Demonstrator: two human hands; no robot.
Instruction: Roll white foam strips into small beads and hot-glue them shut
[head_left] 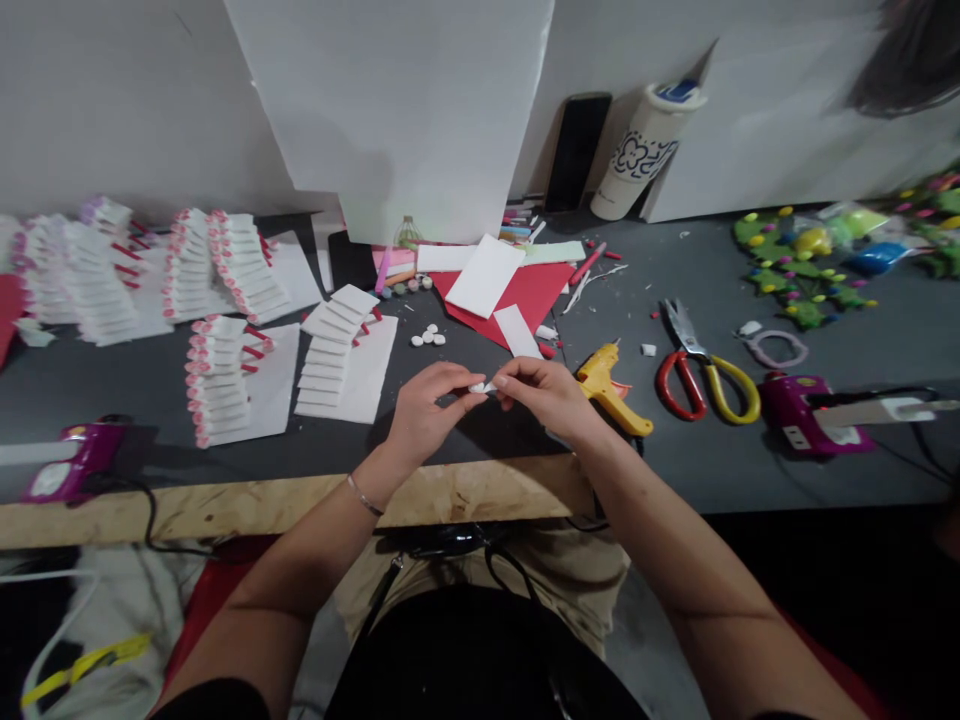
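My left hand (424,408) and my right hand (549,396) meet above the front part of the dark table. Between their fingertips is a small white piece (478,387); its material is too small to make out. Both hands pinch it, the left at its rounded end and the right at its thin end. Several small white rounded pellets (430,338) lie just beyond my left hand. A narrow white paper strip (517,331) is close behind my right fingers, partly on a red sheet (551,290). To the right of my right hand lies a yellow glue gun (609,388).
Scissors (694,360) with red and yellow handles lie at right, near a purple power adapter (806,415). Rows of folded white paper pieces (322,372) fill the left side. A tumbler (637,155) and phone (577,150) stand at the back. Green decorations (795,265) lie far right.
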